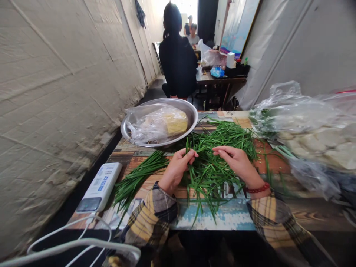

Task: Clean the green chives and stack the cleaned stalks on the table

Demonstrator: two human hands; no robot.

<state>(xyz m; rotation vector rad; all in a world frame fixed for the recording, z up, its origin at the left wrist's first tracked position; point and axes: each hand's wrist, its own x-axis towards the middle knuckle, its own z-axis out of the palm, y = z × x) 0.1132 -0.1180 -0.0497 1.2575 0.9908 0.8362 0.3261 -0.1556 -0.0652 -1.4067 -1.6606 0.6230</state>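
Long green garlic chives (pixel 217 170) lie in a loose heap across the middle of the table. My left hand (pixel 176 167) is closed around a few chive stalks, whose ends stick up above the fingers. Across a small gap, my right hand (pixel 237 163) hovers over the heap with thumb and fingertips pinched together. Whether anything thin is between those fingertips I cannot make out. A tidier bundle of chives (pixel 141 174) rests left of my left hand, its stalks lying mostly side by side.
Behind my left hand stands a metal basin (pixel 194 111) with a plastic-bagged yellowish block (pixel 176 122). A white power bank (pixel 100 187) with cables (pixel 83 243) lies left. Plastic bags (pixel 314 126) of pale food crowd the right. A person in black (pixel 178 63) sits ahead.
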